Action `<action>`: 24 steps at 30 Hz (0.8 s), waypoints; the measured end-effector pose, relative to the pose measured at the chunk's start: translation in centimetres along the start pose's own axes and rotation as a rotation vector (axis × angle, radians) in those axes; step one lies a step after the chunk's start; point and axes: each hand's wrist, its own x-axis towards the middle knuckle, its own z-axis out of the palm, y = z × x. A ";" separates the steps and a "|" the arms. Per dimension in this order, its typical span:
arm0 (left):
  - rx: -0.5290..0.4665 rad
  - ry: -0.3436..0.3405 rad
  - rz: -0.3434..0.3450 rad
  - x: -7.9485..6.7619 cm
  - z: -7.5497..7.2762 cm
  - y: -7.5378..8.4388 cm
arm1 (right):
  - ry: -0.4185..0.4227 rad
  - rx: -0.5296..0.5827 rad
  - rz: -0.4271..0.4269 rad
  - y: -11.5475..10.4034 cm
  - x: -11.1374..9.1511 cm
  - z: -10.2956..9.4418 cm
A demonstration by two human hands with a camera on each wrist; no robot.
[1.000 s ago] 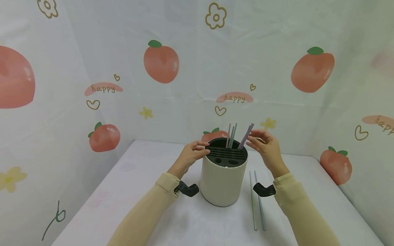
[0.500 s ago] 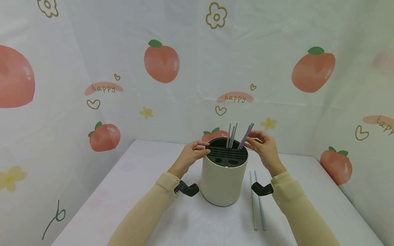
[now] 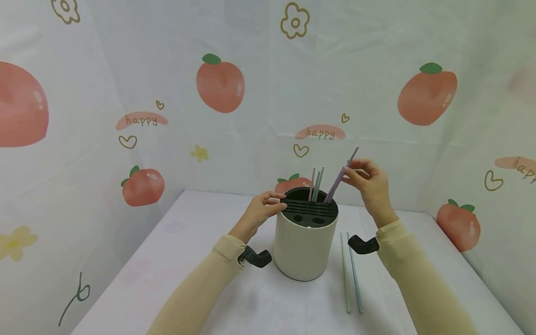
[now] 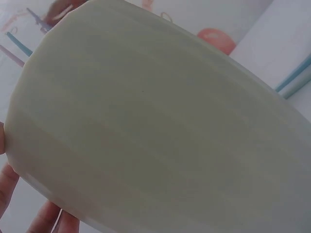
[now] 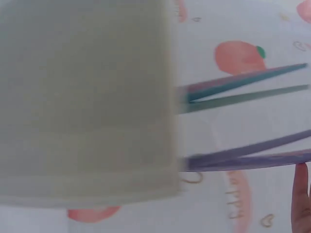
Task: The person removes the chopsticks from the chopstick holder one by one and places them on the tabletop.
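A cream, round utensil holder (image 3: 304, 251) with a black slotted insert (image 3: 307, 211) stands upright on the table. My left hand (image 3: 261, 211) grips its left rim; the left wrist view shows fingers (image 4: 43, 218) against its wall. My right hand (image 3: 367, 184) pinches a purple chopstick (image 3: 352, 157), tilted right, whose lower end is inside the holder. Another purple chopstick (image 3: 336, 186) leans close beside it. A pink chopstick (image 3: 311, 181) and two greenish chopsticks (image 3: 319, 182) stand in the rear compartment. Their lower ends are hidden.
On the white table (image 3: 201, 260), a pale green chopstick (image 3: 345, 274) and a blue chopstick (image 3: 355, 279) lie right of the holder. Fruit-printed cloth (image 3: 251, 139) hangs behind and at both sides. Small black wrist cameras sit at both cuffs.
My right hand has risen and moved slightly right, drawing one purple chopstick higher than the other. My left hand and the holder have stayed in place.
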 end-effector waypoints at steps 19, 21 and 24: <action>-0.008 -0.001 0.008 0.0 0.0 0.0 | 0.357 0.348 0.096 -6.2 1.4 -7.1; -0.005 0.000 0.009 0.0 0.0 0.0 | 0.295 0.313 0.165 -4.5 0.3 -8.5; -0.003 0.001 0.012 0.0 0.1 0.0 | 0.194 0.231 0.266 -1.4 -1.7 -10.5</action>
